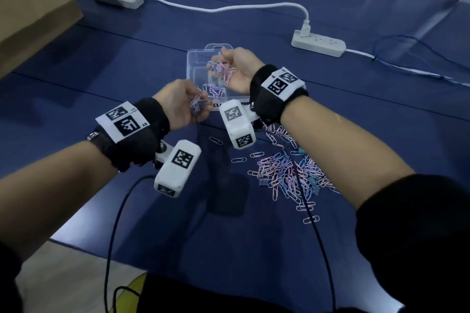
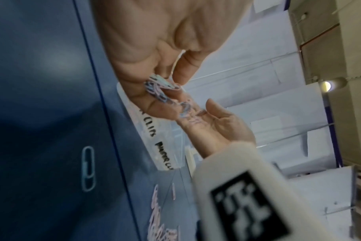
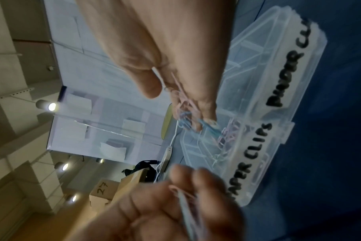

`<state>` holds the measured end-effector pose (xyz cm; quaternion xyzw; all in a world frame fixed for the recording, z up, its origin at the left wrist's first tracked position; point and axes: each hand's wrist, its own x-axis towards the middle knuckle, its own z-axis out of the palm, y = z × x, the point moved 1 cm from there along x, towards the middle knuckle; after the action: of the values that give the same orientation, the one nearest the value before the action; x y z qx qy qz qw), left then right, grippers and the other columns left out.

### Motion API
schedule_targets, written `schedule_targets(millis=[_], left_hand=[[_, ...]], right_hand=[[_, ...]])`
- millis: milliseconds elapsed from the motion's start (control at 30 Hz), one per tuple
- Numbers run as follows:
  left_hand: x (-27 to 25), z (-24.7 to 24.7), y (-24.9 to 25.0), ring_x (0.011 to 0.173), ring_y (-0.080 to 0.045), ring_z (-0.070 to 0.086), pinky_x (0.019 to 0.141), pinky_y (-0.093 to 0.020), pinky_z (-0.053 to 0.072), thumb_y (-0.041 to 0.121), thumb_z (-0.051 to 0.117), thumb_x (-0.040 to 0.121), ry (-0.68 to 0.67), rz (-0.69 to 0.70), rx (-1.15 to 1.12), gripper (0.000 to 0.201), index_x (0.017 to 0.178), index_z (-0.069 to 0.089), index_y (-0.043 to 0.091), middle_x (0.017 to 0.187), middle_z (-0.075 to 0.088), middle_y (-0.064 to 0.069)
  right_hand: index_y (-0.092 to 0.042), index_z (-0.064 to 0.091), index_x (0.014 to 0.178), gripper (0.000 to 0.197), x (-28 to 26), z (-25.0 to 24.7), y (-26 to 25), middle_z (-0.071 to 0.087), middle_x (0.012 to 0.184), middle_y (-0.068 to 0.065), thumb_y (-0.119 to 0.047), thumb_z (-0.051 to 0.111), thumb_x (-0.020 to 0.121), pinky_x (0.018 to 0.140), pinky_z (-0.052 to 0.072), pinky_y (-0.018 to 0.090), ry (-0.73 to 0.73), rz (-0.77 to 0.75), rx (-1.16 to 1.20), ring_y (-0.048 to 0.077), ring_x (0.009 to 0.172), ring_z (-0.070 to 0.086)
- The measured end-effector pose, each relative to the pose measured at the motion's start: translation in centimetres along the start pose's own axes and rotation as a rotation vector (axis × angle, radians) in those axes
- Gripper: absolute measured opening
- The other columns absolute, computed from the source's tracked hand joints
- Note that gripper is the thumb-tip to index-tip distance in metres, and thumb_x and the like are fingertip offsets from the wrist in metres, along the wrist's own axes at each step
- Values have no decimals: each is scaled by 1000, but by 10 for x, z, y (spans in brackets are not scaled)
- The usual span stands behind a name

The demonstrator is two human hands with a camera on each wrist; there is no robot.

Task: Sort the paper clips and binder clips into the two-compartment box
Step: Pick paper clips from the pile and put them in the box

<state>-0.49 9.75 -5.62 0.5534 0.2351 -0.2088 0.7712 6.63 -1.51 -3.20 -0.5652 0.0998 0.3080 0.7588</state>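
Left hand (image 1: 175, 101) curled around bunch of paper clips (image 1: 197, 105). Right hand (image 1: 237, 71) cupped, more clips held, above clear box (image 1: 194, 65). Loose clip pile (image 1: 287, 173) spread under right forearm.

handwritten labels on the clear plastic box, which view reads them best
The right wrist view: the handwritten labels on the clear plastic two-compartment box face it, large, reading roughly "paper clips" and "binder clips". The left wrist view shows them smaller and partly hidden; the head view shows only a sliver.
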Motion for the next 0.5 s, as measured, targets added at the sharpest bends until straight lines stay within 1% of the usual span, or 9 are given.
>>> schedule_targets(millis=[67,100,167,200,267,333,433,467,500], left_hand=[[-1,2,8,50,-15,58,45,-18,54,6,28,93,19,47,-57,29,72,48,6,70,52,-7],[-1,3,12,59,-17,58,48,-20,56,4,28,94,22,64,-86,28,75,49,5,74,52,-8],[1,5,21,72,-21,57,53,-24,59,3,29,95,17,96,-152,24,84,50,1,82,52,-11],[2,5,26,77,-22,57,55,-26,60,4,30,96,23,110,-171,21,91,50,0,89,52,-12],[7,7,34,80,-23,56,60,-27,59,12,29,98,53,119,-175,22,108,45,0,102,48,-13],[12,11,40,76,-18,49,63,-26,51,23,29,100,68,103,-173,32,115,41,-2,102,43,-14],[14,18,45,80,-15,48,69,-23,41,42,33,97,73,96,-114,61,136,31,-4,124,40,-14],[15,21,46,97,-18,54,79,-24,43,47,33,95,63,105,-58,68,142,25,-2,139,35,-13],[14,24,45,124,-22,48,98,-27,39,50,33,94,55,120,1,71,145,23,2,152,25,-12]], right_hand=[[9,36,133,45,3,-1,1,39,140,31,-23,27,102,67,42,23,-26,-34,-41,15,76,48],[8,32,136,49,4,-1,2,33,147,26,-27,26,102,84,43,26,-59,-43,-89,18,97,53],[3,23,142,55,2,-2,5,21,154,17,-34,21,101,117,21,38,-141,-38,-195,23,141,25],[1,20,144,57,2,-3,6,17,156,15,-36,18,101,120,9,41,-179,-44,-221,23,146,11],[-1,20,145,58,-2,-4,5,17,156,14,-38,16,101,121,6,41,-196,-73,-213,23,147,6],[-2,25,143,56,-8,-8,4,22,155,14,-38,17,101,121,9,39,-173,-124,-182,24,146,10],[-4,40,134,46,-27,-23,-2,41,144,13,-32,26,101,113,28,35,-93,-208,-199,30,137,33],[-8,46,127,37,-35,-31,-4,50,133,11,-28,30,101,101,39,31,-59,-239,-269,28,122,48],[-13,49,120,27,-43,-40,-6,55,120,8,-22,34,100,86,44,25,-17,-271,-400,20,100,55]])
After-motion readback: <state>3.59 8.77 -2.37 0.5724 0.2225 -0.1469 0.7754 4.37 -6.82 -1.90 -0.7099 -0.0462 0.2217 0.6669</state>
